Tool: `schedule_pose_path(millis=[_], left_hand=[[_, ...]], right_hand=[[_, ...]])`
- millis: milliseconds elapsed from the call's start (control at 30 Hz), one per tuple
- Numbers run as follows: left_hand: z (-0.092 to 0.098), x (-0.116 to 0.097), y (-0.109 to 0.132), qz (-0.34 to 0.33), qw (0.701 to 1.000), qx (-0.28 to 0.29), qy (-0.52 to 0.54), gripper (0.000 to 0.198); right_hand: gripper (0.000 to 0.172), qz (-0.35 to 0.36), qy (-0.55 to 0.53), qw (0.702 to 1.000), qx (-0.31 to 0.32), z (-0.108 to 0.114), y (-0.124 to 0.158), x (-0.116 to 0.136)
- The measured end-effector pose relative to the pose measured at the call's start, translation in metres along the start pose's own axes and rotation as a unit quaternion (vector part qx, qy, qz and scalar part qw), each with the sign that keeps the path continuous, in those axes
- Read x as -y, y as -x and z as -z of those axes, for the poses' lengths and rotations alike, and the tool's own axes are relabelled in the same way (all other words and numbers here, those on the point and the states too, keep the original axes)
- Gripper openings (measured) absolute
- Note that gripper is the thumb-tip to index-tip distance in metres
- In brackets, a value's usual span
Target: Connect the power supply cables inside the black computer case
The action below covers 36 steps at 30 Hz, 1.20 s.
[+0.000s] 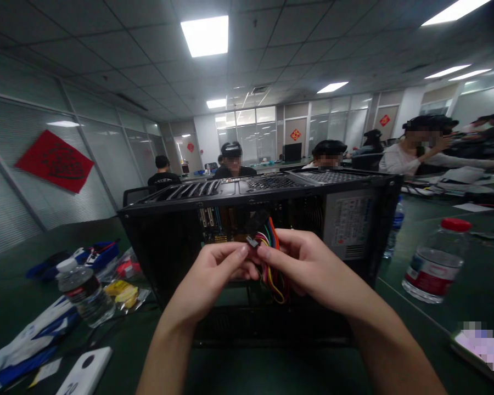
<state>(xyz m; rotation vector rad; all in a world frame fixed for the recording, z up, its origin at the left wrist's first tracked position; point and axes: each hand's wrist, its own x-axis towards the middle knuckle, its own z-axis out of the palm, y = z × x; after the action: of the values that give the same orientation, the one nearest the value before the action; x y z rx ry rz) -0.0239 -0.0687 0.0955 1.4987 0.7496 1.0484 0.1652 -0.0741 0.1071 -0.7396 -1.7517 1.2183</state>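
Note:
Both hands meet in front of an open black computer case [181, 198] lying on its side on the table. My left hand [214, 271] pinches a small dark cable connector [252, 241] between thumb and fingers. Closed around a bundle of multicoloured power wires [276, 288], my right hand [308, 260] has its thumb near that connector. Above the hands, a larger black plug [257, 221] hangs on the same wires. Inside the case, the grey power supply [348, 219] with its label shows at the right, and motherboard slots [208, 218] show at the left.
On the left are a water bottle [84, 293], a blue tray [101, 253], a yellow item in clear plastic [125, 293] and a white plate-like object [86, 373]. To the right stand a red-capped bottle [434, 269] and a phone [483, 351]. Several people sit beyond the case.

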Motion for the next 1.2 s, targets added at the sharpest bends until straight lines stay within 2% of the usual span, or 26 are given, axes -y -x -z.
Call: schedule_pose_path(millis=[233, 433, 567, 733, 867, 1067, 1200], left_hand=[[-0.005, -0.001, 0.0, -0.04, 0.996, -0.079, 0.0, 0.025], [-0.006, -0.004, 0.002, -0.045, 0.99, -0.105, 0.082, 0.017], [-0.009, -0.005, 0.004, -0.044, 0.987, -0.11, 0.109, 0.017], [-0.012, -0.007, 0.007, -0.053, 0.99, -0.125, 0.029, 0.023], [-0.015, -0.011, 0.01, -0.053, 0.985, -0.159, -0.038, 0.03], [-0.02, -0.013, 0.009, -0.078, 0.979, -0.18, -0.065, 0.031], [-0.025, -0.011, 0.007, -0.097, 0.974, -0.192, -0.072, 0.031]], right_hand=[[0.033, 0.036, 0.021, 0.999, -0.028, -0.002, 0.001, -0.001], [0.045, 0.026, 0.029, 0.999, -0.005, 0.003, -0.001, -0.007], [0.043, 0.02, 0.026, 0.999, 0.018, 0.003, 0.0, -0.007], [0.044, -0.013, 0.011, 0.999, 0.038, 0.006, 0.002, -0.01], [0.045, -0.013, 0.007, 0.999, 0.04, 0.009, 0.001, -0.013], [0.043, 0.007, 0.017, 0.999, 0.036, 0.007, 0.0, -0.01], [0.042, 0.007, 0.037, 0.999, 0.012, 0.004, 0.001, -0.007]])
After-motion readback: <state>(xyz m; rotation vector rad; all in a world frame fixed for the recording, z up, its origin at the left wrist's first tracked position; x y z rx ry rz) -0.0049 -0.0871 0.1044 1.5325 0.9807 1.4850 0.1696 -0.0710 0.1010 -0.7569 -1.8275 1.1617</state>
